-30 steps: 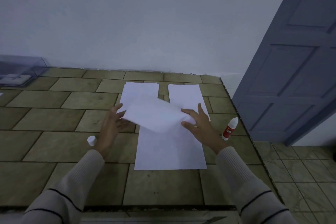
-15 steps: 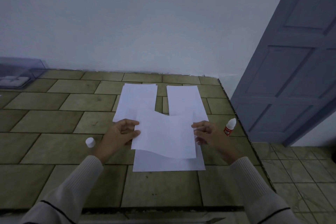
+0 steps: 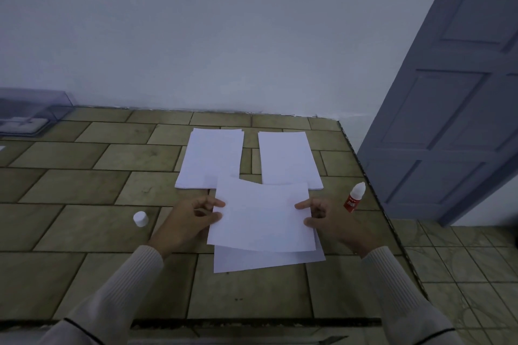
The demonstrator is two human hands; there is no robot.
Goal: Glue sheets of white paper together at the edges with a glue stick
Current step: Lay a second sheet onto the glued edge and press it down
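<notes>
I hold a white sheet (image 3: 260, 216) a little above the tiled counter. My left hand (image 3: 190, 218) pinches its left edge and my right hand (image 3: 322, 218) pinches its right edge. Under it lies another white sheet (image 3: 266, 260), slightly skewed, with its near edge showing. Two stacks of white paper lie farther back: the left stack (image 3: 211, 157) and the right stack (image 3: 287, 157). A red and white glue bottle (image 3: 354, 197) stands uncapped to the right of my right hand. Its white cap (image 3: 140, 218) stands left of my left hand.
The tiled counter (image 3: 84, 190) ends at a right edge close behind the glue bottle, with a tiled floor (image 3: 462, 260) below. A blue-grey door (image 3: 448, 120) stands at the right. A clear plastic box (image 3: 28, 112) sits at the far left against the white wall.
The held sheet was curled and lifted a second ago; it has since come down flatter over the lower sheet, both hands shifting to its side edges.
</notes>
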